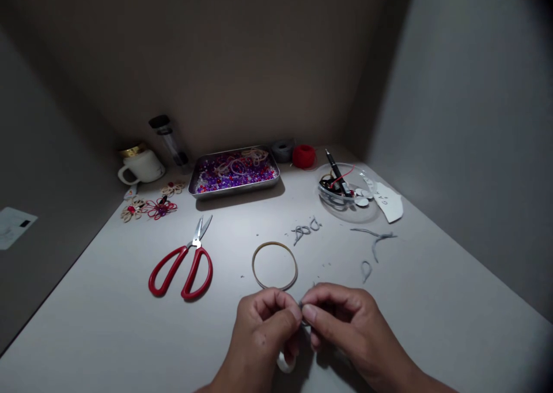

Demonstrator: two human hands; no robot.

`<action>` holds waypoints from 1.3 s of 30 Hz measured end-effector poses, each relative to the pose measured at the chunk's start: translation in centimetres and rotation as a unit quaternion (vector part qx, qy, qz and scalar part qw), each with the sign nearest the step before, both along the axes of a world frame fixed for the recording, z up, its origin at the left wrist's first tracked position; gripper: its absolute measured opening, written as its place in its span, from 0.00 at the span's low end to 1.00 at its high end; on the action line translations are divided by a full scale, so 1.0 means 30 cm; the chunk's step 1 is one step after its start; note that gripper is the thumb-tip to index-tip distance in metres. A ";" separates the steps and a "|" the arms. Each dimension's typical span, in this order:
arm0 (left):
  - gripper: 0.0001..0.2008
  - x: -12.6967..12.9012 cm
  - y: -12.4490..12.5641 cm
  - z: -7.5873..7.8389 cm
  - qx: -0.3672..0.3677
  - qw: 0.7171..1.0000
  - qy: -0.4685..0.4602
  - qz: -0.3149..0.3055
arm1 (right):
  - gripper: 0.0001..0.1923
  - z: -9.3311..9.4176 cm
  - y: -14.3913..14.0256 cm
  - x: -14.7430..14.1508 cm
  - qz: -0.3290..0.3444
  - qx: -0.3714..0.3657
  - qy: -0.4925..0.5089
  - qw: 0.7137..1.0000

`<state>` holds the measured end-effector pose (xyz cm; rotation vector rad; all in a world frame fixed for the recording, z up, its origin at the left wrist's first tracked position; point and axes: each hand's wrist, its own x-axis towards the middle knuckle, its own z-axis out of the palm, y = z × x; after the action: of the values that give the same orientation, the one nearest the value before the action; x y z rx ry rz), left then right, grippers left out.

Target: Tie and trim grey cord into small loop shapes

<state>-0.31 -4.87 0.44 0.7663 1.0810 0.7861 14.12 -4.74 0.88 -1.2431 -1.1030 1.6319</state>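
Note:
My left hand [270,324] and my right hand [345,324] meet near the front of the table, thumbs and forefingers pinched together. Between their fingertips shows a short bit of grey cord [305,322], mostly hidden by the fingers. Beneath the left hand's fingers a white rounded thing [286,363] peeks out; its kind cannot be made out. Just beyond the left fingertips lies a thin gold-coloured hoop [275,244]. Grey cord loops [306,227] rest farther back, and loose grey cord pieces [377,237] and a small grey loop [366,270] lie to the right.
Red-handled scissors [196,260] lie partly spread at left. Behind stand a metal tray [235,191] of beads, red cord [303,157], grey cord [283,150] and a white mug [142,167]. A clear dish [358,177] holds a pen [337,173]. Cord flowers [161,208] lie left; partitions enclose the table.

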 end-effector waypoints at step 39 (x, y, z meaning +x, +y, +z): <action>0.09 -0.055 0.036 0.047 0.472 0.826 0.285 -0.120 | 0.13 0.022 0.032 0.065 0.087 0.002 0.001 0.996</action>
<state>-1.98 -3.78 1.85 2.0492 1.0428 0.8852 16.07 -3.78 1.54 -1.1706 -1.2415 1.7574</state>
